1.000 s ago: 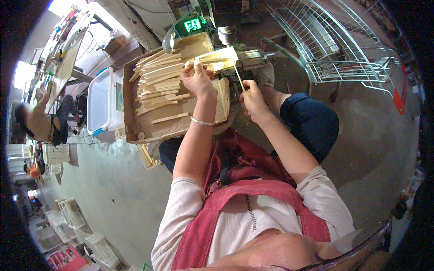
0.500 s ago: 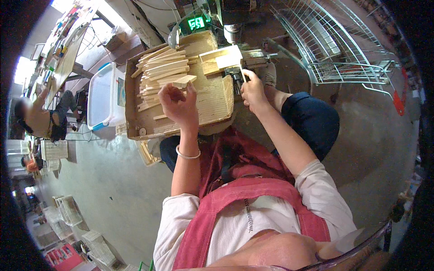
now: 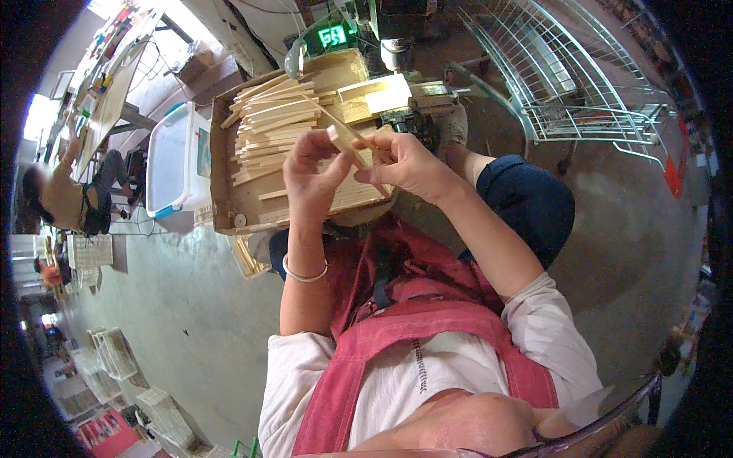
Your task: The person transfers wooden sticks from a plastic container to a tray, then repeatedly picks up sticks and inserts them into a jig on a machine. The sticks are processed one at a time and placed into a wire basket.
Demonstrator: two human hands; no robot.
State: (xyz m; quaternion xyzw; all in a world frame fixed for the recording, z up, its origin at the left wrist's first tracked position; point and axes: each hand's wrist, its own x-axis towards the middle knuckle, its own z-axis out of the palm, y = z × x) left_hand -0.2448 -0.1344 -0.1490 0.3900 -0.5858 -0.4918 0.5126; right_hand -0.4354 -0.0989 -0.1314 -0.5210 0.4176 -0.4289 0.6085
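My left hand [image 3: 313, 174] pinches a small pale wooden block [image 3: 340, 142] between thumb and fingers, raised above the cardboard tray [image 3: 227, 208]. Close against it, my right hand [image 3: 416, 166] grips a thin wooden stick [image 3: 327, 114] that slants across the front of the block. Whether stick and block touch is hidden by my fingers. Below and beyond my left hand, a heap of pale wooden strips [image 3: 276, 122] fills the left part of the tray. At its far right corner lies a wooden frame with a bright white face [image 3: 386, 98].
Beyond the tray stands a machine with a metal chuck [image 3: 395, 55], a vise [image 3: 432, 93] below it. A green-lit display [image 3: 333, 36] glows behind. A clear plastic bin [image 3: 172, 160] is at left, a wire cart [image 3: 573, 84] at right. Another person [image 3: 69, 200] sits far left.
My right hand has come left and nearer from beside the machine, bringing the stick to the block. My left hand has shifted slightly and turned the block.
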